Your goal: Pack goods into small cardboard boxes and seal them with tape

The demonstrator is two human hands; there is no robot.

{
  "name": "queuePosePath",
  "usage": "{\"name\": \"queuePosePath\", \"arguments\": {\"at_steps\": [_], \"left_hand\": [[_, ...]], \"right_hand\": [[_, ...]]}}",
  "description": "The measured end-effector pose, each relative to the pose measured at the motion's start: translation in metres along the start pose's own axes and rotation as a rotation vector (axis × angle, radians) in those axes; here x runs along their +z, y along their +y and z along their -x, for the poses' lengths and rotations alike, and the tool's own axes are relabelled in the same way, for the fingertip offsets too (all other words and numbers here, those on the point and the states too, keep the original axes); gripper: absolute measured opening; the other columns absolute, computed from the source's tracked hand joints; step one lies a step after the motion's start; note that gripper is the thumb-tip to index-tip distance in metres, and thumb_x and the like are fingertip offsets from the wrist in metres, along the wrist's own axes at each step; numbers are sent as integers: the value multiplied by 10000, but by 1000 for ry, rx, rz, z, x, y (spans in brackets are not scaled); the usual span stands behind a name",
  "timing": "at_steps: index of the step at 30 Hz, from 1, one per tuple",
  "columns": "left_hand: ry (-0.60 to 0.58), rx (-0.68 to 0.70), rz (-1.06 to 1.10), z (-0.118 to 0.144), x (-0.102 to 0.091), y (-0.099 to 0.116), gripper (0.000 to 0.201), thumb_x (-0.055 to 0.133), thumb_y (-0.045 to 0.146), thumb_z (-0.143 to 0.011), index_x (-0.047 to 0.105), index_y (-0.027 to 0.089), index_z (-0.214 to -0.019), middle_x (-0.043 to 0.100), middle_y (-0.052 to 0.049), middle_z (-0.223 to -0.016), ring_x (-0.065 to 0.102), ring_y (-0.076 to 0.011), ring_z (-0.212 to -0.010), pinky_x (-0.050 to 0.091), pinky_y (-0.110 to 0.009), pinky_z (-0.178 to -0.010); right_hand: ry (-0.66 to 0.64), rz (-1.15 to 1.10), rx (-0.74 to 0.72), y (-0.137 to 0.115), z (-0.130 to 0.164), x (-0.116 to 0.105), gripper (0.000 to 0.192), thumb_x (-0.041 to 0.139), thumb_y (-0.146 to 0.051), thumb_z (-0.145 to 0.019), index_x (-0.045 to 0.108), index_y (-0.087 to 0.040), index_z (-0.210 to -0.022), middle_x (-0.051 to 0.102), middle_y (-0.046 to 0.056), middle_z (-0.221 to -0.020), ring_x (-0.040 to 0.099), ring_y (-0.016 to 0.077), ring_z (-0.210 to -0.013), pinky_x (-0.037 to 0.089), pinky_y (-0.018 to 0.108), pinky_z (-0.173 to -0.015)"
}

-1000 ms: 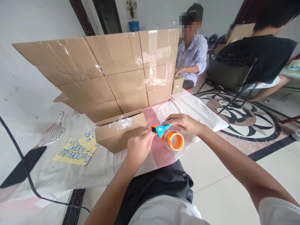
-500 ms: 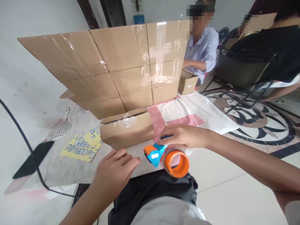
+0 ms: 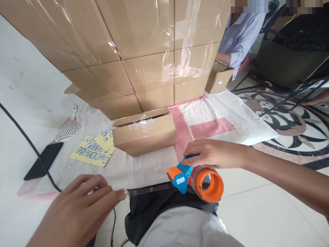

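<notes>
My right hand (image 3: 205, 154) is closed round the blue handle of a tape dispenser (image 3: 183, 176), which carries a roll on an orange core and hangs at the table's front edge. From the dispenser a clear strip of packing tape (image 3: 151, 189) runs leftward above my lap. Its free end is pinched between the fingertips of my left hand (image 3: 87, 202). Just beyond both hands, a closed cardboard box (image 3: 146, 135) lies on the cloth, shiny tape on its upper part and a dark gap along its top flap.
Behind the box rises a wall of taped cardboard boxes (image 3: 146, 65). At left lie yellow sticker sheets (image 3: 94, 151), a white slotted ladle (image 3: 68, 130) and a dark flat object (image 3: 43, 161). A black cable (image 3: 28, 145) crosses the left side. Another person (image 3: 239, 41) sits behind a smaller box (image 3: 219, 80).
My left hand has moved left and nearer me, away from the dispenser, and the tape strip now stretches between them. The dispenser has shifted slightly right and down in view. The view has tilted downward.
</notes>
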State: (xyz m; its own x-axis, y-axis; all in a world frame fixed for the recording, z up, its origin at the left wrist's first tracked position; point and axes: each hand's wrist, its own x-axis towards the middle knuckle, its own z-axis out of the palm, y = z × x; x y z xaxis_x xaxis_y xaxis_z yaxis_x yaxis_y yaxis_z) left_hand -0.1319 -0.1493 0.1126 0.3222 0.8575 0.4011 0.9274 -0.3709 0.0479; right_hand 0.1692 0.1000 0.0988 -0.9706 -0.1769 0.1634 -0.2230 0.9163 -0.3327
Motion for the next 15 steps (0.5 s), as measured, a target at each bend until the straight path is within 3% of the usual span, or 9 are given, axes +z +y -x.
{"name": "queuePosePath", "arguments": {"at_steps": [4,9,12,15], "left_hand": [[-45,31,48,-5,9,-18,214,533,134,-977,697,269,-950,661,-3,-790,567,-202,-750,440,-401,-749],[48,213,-223,-24,49,-37,202,625,25,-913,692,211,-956,718,-96,-1082,645,-264,-980,474,-422,-838],[92,302,-292,-27,68,-49,221,641,-17,-899,678,181,-988,746,-89,-1043,669,-254,-967,481,-414,-834],[116,298,-278,-22,80,-57,220,655,-23,-895,670,171,-998,757,-91,-1018,679,-254,-952,487,-410,-817]], "right_hand": [[-28,104,-21,19,-4,12,368,476,-38,-995,683,-189,-1258,683,121,-1087,633,200,-987,503,299,-806],[-45,468,-24,48,-12,7,355,470,-85,-1022,675,-221,-1279,678,120,-1123,594,242,-1047,471,378,-874],[-26,658,-30,55,-13,-7,371,493,-85,-1010,656,-233,-1309,684,101,-1070,563,243,-978,435,387,-846],[-24,754,-9,50,-14,-10,329,528,-112,-1001,661,-207,-1286,690,105,-1079,555,258,-991,413,404,-856]]}}
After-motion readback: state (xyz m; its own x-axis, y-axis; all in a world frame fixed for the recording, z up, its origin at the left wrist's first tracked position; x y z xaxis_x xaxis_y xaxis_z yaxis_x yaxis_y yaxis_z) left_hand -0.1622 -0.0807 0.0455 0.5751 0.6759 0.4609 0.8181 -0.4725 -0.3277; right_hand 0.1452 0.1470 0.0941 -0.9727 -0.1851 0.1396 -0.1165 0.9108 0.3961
